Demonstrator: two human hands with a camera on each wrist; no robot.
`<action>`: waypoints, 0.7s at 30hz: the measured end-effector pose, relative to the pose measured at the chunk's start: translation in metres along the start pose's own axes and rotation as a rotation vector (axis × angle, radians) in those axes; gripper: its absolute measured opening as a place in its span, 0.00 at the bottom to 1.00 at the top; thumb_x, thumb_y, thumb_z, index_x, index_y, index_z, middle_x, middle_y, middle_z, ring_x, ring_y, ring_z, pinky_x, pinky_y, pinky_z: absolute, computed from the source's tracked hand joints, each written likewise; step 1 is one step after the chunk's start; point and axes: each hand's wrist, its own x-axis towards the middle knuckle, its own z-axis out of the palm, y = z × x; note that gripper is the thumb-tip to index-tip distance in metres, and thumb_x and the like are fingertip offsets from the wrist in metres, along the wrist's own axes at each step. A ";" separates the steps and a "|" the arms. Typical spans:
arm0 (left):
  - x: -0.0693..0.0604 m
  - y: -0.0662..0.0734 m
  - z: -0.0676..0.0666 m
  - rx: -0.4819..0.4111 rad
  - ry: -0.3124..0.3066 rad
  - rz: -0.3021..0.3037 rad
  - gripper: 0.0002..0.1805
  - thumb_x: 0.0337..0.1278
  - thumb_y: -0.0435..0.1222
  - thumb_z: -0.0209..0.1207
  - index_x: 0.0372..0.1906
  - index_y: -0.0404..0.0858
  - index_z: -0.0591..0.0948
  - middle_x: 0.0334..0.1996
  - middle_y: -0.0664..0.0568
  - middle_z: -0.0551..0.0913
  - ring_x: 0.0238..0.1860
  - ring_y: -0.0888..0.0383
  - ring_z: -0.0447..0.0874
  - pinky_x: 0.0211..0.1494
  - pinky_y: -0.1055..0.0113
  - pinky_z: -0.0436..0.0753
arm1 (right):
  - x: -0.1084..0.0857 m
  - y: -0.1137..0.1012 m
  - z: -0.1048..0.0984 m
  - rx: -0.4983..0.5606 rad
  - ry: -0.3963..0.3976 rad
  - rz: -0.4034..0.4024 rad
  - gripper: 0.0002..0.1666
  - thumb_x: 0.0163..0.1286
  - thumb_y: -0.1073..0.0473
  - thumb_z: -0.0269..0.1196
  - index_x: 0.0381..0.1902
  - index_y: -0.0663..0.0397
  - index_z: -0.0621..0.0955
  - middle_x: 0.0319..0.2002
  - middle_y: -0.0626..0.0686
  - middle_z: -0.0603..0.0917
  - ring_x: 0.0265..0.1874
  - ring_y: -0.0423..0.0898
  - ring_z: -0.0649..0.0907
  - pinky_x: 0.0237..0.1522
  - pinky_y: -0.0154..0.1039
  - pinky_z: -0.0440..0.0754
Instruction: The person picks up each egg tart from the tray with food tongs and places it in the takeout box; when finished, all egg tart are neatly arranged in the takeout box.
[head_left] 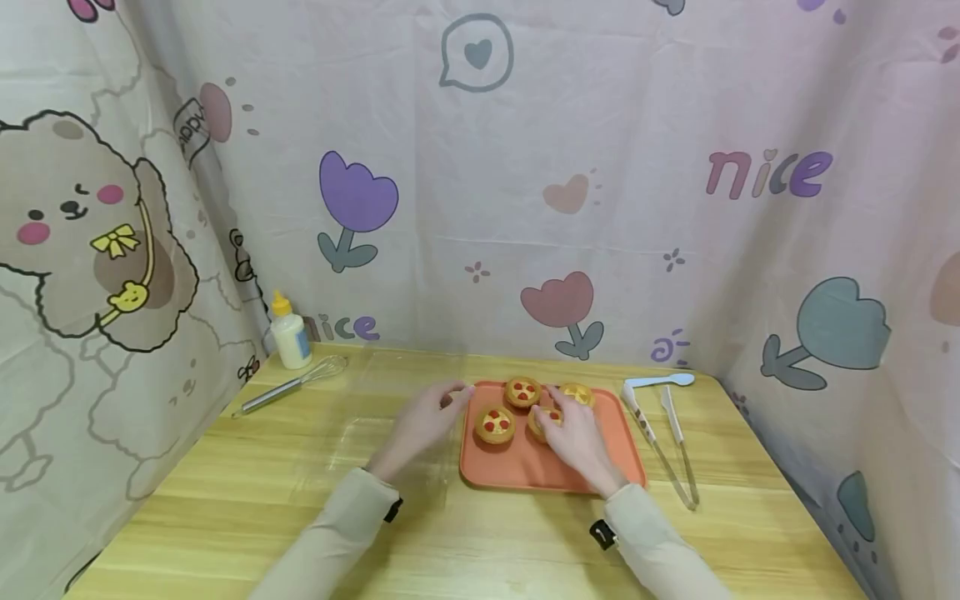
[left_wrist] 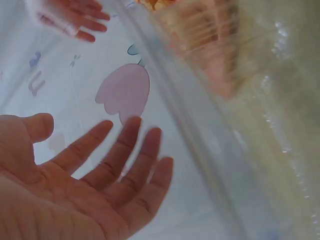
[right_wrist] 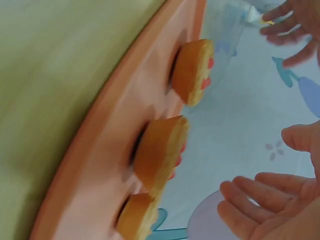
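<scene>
Several small round tarts with red pieces on top sit on an orange tray (head_left: 517,475). The front-left tart (head_left: 495,426) and back tart (head_left: 522,392) show fully in the head view. My right hand (head_left: 576,433) hovers over the tray, partly hiding one tart (head_left: 536,425); in the right wrist view its relaxed fingers hold nothing, apart from the tarts (right_wrist: 160,150). My left hand (head_left: 423,423), fingers spread and empty in the left wrist view, is between the tray and a clear plastic box (head_left: 352,425). A transparent wall (left_wrist: 192,155) of the box stands beside it.
At the back left stand a white bottle (head_left: 291,340) with a yellow cap and a whisk (head_left: 296,385). Right of the tray lie metal tongs (head_left: 675,475) and, behind them, a pale blue spoon (head_left: 660,381). A patterned curtain (head_left: 480,208) hangs behind the wooden table (head_left: 495,542).
</scene>
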 end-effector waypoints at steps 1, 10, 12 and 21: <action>0.000 -0.002 -0.002 -0.048 -0.007 -0.015 0.26 0.68 0.59 0.50 0.59 0.48 0.80 0.32 0.51 0.84 0.30 0.55 0.79 0.29 0.62 0.80 | 0.000 0.003 -0.001 0.026 0.000 0.013 0.30 0.71 0.46 0.60 0.66 0.53 0.76 0.59 0.58 0.82 0.57 0.56 0.81 0.58 0.55 0.81; 0.001 -0.024 -0.029 -0.316 -0.123 -0.089 0.18 0.66 0.44 0.60 0.53 0.38 0.82 0.31 0.47 0.83 0.32 0.52 0.82 0.32 0.67 0.81 | 0.001 0.028 -0.015 0.307 -0.056 0.115 0.19 0.71 0.59 0.61 0.57 0.62 0.81 0.52 0.60 0.85 0.51 0.54 0.84 0.54 0.46 0.84; 0.002 -0.030 -0.037 -0.338 -0.152 -0.103 0.19 0.66 0.46 0.60 0.53 0.37 0.81 0.32 0.46 0.83 0.32 0.53 0.82 0.32 0.67 0.81 | 0.001 0.033 -0.020 0.322 -0.049 0.138 0.17 0.71 0.59 0.61 0.54 0.61 0.83 0.49 0.59 0.86 0.49 0.52 0.84 0.52 0.42 0.84; -0.002 -0.064 -0.078 -0.346 -0.226 -0.070 0.21 0.67 0.46 0.59 0.56 0.36 0.78 0.36 0.43 0.82 0.33 0.55 0.79 0.30 0.68 0.80 | 0.000 0.065 -0.051 0.386 -0.134 0.190 0.20 0.71 0.60 0.62 0.55 0.68 0.80 0.51 0.64 0.84 0.43 0.48 0.84 0.43 0.31 0.84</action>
